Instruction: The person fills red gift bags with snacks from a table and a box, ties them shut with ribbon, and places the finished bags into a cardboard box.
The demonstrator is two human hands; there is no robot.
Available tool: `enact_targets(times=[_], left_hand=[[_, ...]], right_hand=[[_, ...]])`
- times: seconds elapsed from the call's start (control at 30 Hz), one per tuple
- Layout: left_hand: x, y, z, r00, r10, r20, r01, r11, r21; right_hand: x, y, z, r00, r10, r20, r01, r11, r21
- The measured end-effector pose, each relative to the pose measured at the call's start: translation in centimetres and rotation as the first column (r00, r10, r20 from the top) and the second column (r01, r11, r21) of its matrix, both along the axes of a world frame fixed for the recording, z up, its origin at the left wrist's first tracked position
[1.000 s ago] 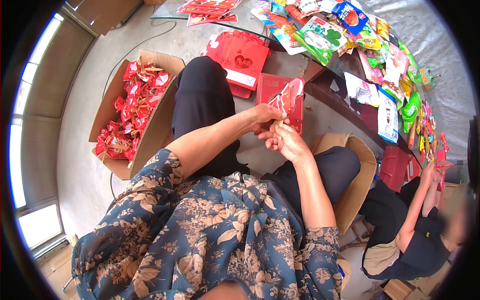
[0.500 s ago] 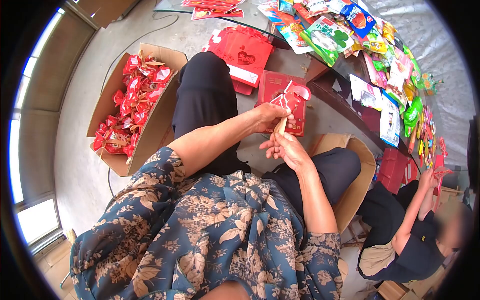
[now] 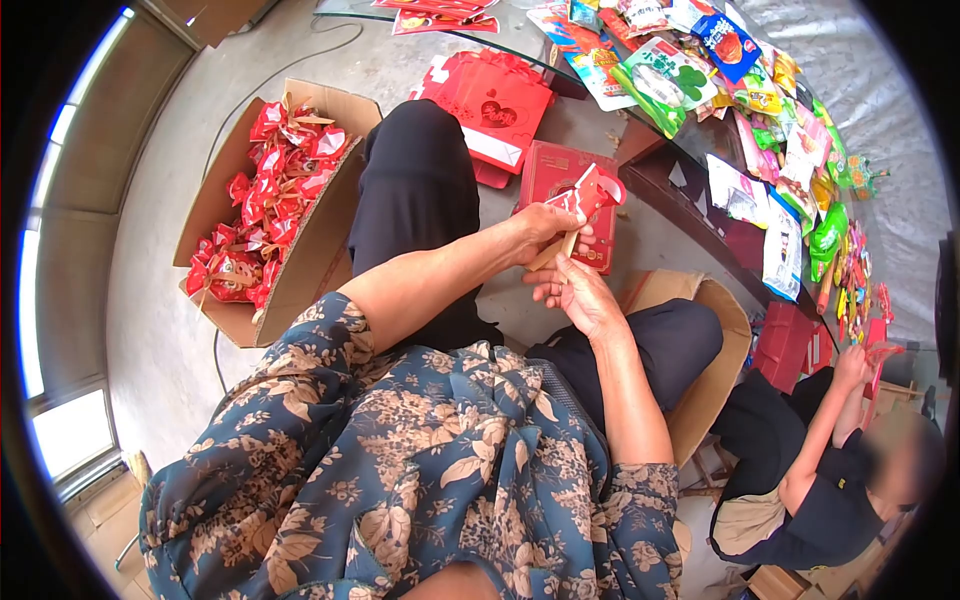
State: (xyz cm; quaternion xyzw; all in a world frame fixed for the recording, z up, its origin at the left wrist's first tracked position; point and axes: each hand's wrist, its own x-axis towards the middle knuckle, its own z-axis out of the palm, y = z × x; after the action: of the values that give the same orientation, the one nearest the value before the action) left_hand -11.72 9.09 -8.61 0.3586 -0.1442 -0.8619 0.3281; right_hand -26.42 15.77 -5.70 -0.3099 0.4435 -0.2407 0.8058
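My left hand (image 3: 550, 232) pinches a small red paper gift pouch (image 3: 590, 190) with white line patterns, its top pointing away from me. A beige ribbon (image 3: 566, 246) runs at the pouch's lower end. My right hand (image 3: 582, 296) grips this ribbon between thumb and finger, close below my left hand, with its other fingers loosely curled. Another strip of the ribbon sticks out under my left hand. My fingers hide part of the pouch and the ribbon. Beneath both hands lies a flat red box (image 3: 556, 172) on the floor.
To the left, a cardboard carton (image 3: 330, 185) holds several red pouches (image 3: 265, 215) with beige ribbons. Red gift bags (image 3: 492, 108) stand ahead. A glass table (image 3: 520, 40) bears snack packets (image 3: 665, 80). Another carton (image 3: 735, 335) is beside my right knee. A co-worker (image 3: 800, 480) sits at right.
The ribbon has shifted from one strip between my hands to a strip crossing under my left hand. The red pouch has tilted a little. My right hand has moved slightly.
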Motion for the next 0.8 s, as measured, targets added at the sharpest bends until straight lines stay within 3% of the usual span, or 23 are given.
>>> enact_targets(times=[0.23,0.43,0.5,0.63,0.73,0.8], left_hand=[[-0.1,0.2,0.4,1.0,0.014,-0.004,-0.014,1.0,-0.021],[-0.1,0.2,0.4,0.998,-0.023,0.058,0.027,0.997,-0.07],[0.0,0.4,1.0,0.992,-0.031,0.121,0.045,0.992,-0.115],[0.1,0.4,0.5,0.999,-0.03,0.025,0.033,0.994,-0.105],[0.0,0.3,0.3,0.999,-0.02,0.027,0.022,0.997,-0.07],[-0.1,0.0,-0.7,0.997,-0.013,0.073,0.018,0.998,-0.067]], right_hand=[[0.1,-0.2,-0.4,0.993,0.117,0.018,-0.117,0.993,-0.004],[1.4,0.0,0.1,0.968,-0.216,0.125,0.209,0.976,0.063],[1.6,-0.1,-0.3,0.95,-0.248,0.188,0.234,0.968,0.092],[1.3,-0.2,-1.3,0.94,-0.219,0.262,0.214,0.976,0.046],[1.2,0.0,-2.2,0.966,-0.201,0.165,0.208,0.978,-0.022],[1.5,0.7,-1.4,0.989,-0.085,-0.12,0.067,0.986,-0.15]])
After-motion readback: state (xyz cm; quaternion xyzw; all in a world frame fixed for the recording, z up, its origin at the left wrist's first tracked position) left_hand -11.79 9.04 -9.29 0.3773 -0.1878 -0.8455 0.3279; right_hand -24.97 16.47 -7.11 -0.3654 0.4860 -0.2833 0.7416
